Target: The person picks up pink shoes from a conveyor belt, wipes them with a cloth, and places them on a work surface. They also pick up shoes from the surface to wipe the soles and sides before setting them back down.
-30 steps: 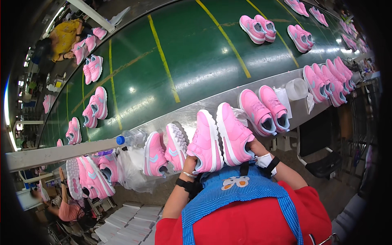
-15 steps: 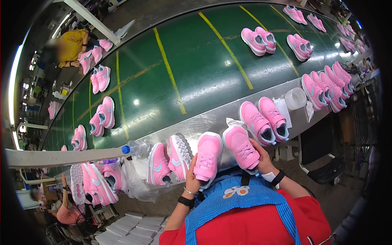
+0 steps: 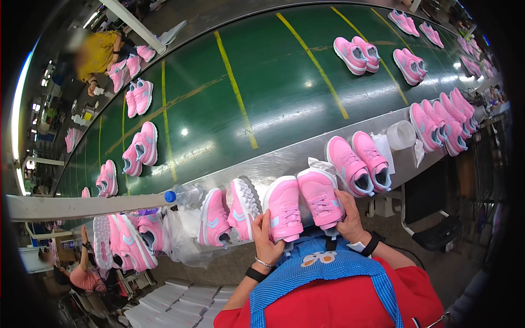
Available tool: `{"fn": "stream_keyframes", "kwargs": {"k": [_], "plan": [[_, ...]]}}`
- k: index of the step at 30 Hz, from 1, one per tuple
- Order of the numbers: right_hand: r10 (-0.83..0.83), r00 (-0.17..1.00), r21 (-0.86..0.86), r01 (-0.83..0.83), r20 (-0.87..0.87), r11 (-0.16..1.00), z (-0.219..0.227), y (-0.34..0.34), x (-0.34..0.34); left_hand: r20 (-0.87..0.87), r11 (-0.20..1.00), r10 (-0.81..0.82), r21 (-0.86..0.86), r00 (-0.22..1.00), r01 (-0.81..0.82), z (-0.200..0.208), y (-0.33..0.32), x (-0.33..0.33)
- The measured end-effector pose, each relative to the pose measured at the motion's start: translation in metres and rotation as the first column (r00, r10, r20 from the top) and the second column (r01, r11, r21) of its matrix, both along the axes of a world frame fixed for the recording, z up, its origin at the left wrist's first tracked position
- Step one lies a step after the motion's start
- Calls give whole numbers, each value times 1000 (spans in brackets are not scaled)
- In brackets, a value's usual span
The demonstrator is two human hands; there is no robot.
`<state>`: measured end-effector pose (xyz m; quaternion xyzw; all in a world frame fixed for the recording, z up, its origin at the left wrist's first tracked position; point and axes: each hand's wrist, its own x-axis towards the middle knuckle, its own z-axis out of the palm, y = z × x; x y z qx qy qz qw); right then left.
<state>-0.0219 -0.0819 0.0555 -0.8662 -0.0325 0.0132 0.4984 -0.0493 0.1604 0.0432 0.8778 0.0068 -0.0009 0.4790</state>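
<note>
My left hand (image 3: pixel 266 240) is closed round the side of a pink sneaker (image 3: pixel 283 205) with a white sole edge and a pale blue mark. A matching pink sneaker (image 3: pixel 320 195) is gripped at its outer side by my right hand (image 3: pixel 351 221). Both shoes stand side by side, toes away from me, over the near edge of the metal ledge (image 3: pixel 262 169). Just left of them, one pink sneaker (image 3: pixel 215 218) stands and another (image 3: pixel 242 208) leans with its white tread showing. To the right rests a further pair of pink sneakers (image 3: pixel 358 164).
Beyond the ledge runs a green conveyor belt (image 3: pixel 219 120) with yellow lines, carrying several pink pairs. A capped plastic bottle (image 3: pixel 186 195), a plastic bag (image 3: pixel 183 240) and a white tape roll (image 3: pixel 401 135) lie along the ledge. A worker in yellow (image 3: pixel 98 52) stands across the belt.
My hands have brought the two sneakers together; they were apart and angled, and are now nearly parallel. The worker's hand in yellow has shifted. The whole view has turned slightly.
</note>
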Motion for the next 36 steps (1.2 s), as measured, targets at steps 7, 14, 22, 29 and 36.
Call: {"fn": "stream_keyframes", "kwargs": {"k": [7,14,22,29,36], "plan": [[6,997,-214,-24,-81,976,-6,23,9,-75,972,137,203,988,-120,-3,-17,4],[130,989,-290,-145,-72,946,-14,17,19,-155,973,91,223,984,-55,-24,-15,0],[172,918,-88,-216,-359,972,-41,-13,35,-364,997,55,67,930,-32,-41,6,16],[276,872,31,-289,-405,957,-48,-20,43,-448,987,-88,-158,890,18,-55,18,34],[280,783,308,-118,-555,944,-12,-21,54,-507,940,-116,-334,854,-71,-38,28,35]]}}
